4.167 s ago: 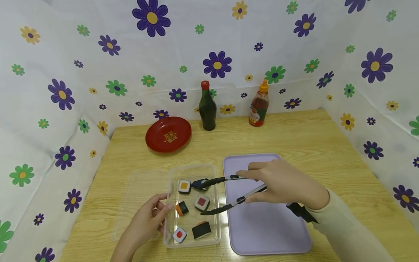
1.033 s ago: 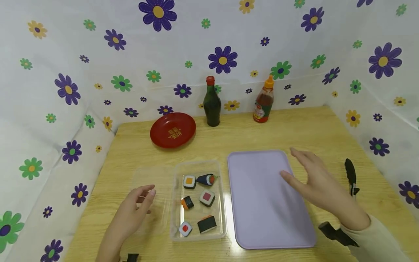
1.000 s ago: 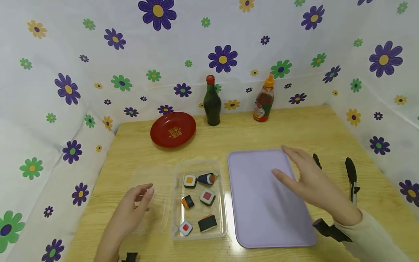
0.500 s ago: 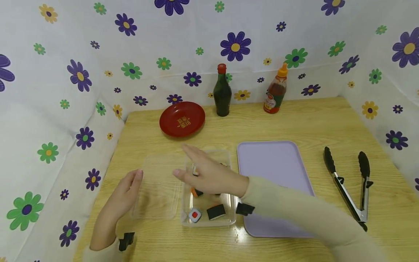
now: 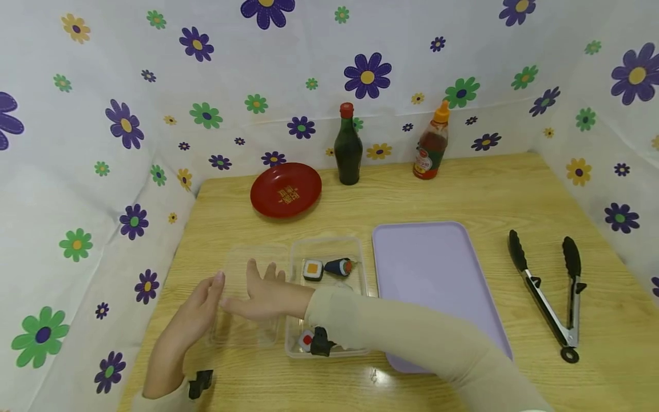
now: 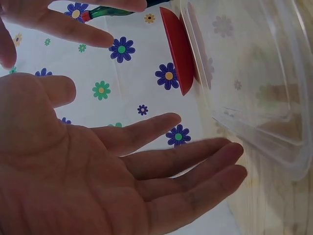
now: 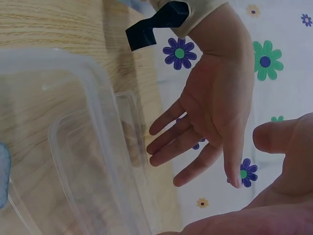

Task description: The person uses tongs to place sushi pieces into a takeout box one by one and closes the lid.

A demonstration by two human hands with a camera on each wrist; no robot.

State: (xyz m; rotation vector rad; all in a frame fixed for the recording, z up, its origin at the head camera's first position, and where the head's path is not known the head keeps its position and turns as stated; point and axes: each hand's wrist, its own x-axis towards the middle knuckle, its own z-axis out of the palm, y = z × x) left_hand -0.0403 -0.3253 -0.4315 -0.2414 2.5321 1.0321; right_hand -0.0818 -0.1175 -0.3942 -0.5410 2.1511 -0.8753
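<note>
The clear plastic lid, lying flat on the table at nine o'clock of the sushi container, looks light, thin, flexible and slippery, best pinched at opposite rims by the left hand and right hand, both with fingers straight, grasping nothing.

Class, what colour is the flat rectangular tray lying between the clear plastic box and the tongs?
Pale lilac, the flat rectangular tray; clearest in the head view.

red plate, lilac tray, flower-patterned cloth
</note>
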